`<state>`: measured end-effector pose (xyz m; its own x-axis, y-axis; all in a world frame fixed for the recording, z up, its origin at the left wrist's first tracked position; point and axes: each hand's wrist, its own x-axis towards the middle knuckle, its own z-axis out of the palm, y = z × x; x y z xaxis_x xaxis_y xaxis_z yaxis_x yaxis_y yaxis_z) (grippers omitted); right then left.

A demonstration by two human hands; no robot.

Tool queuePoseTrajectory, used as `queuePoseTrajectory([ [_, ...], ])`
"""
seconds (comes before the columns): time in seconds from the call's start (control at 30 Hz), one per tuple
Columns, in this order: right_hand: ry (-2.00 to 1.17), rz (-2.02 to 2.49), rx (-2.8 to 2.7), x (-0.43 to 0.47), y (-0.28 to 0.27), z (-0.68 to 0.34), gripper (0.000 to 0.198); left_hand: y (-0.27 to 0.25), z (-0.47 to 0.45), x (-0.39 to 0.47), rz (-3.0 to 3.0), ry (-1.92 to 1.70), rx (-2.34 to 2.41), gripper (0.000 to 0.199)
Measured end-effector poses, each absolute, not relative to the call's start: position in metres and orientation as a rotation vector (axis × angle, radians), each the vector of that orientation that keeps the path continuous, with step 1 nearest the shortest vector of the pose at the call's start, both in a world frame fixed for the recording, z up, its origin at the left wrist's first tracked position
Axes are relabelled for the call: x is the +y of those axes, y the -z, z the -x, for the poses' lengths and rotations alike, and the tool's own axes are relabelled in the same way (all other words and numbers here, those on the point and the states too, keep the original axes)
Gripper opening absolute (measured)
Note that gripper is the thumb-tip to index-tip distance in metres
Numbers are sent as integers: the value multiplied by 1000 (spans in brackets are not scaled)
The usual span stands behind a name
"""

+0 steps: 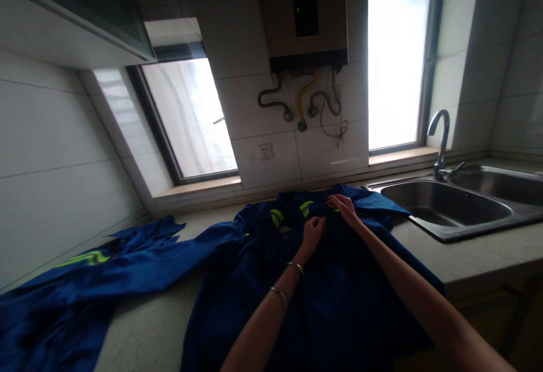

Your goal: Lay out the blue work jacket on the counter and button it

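Note:
A dark blue work jacket (339,293) with yellow-green strips lies spread on the countertop, its lower part reaching down over the front edge. My left hand (313,234), with two bangles on the wrist, is closed in a pinch on the fabric of the jacket's upper front. Just right of it and farther up, my right hand (344,209) has its fingers bent together on the cloth beside a yellow-green strip. What exactly lies between the fingertips is too small and dark to make out.
More blue clothing (55,304) with a yellow-green stripe lies on the left of the countertop (148,321). To the right are a double steel sink (445,199) and a faucet (442,134). A water heater (305,16) with pipes hangs on the tiled wall between two windows, above a socket (265,151).

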<state>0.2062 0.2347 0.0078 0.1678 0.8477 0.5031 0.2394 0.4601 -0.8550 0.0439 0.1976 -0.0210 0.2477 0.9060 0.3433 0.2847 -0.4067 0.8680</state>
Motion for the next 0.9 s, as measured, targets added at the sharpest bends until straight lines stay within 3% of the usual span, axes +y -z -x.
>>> queuePoseTrajectory([
  [0.13,-337,1053,-1564,167,-28,-193,32,-5,-4,172,-2117,-940,1148,47],
  [0.23,-251,1085,-1882,88,-26,-177,25,-29,33,142,-2405,-609,1255,40],
  [0.33,-245,1138,-2204,21,-5,-166,33,-35,65,102,-2606,-277,1515,37],
  [0.4,-226,1174,-2339,-2,14,-163,46,-26,80,77,-2618,-180,1682,56],
  [0.47,-210,1201,-2408,-7,30,-162,57,-11,91,57,-2544,-105,1719,75],
  [0.53,-217,1218,-2446,-2,40,-162,60,3,97,46,-2457,-35,1654,81],
  [0.9,-383,1166,-2503,46,35,-164,38,22,106,101,-2563,-106,1540,64],
])
